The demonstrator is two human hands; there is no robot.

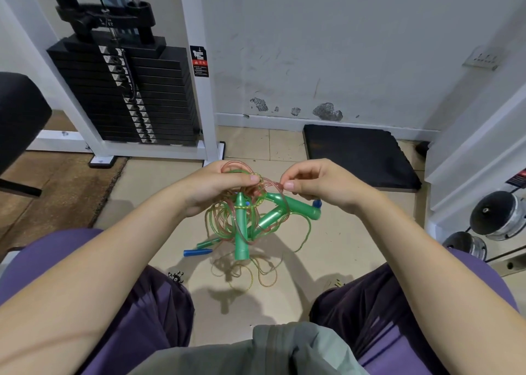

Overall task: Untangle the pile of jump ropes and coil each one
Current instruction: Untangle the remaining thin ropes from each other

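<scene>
Jump ropes [250, 221] hang as one knotted clump of green, red and yellow cord and green handles, held up over the floor [159, 192] between the person's knees, so the untangling step looks barely begun and nothing is coiled. On the left, the left hand [216, 186] has its fingers [244, 179] curled round the top of the bundle. On the right, the right hand [316, 184] pinches a single reddish strand, which by my reading next needs drawing free of the loops.
</scene>
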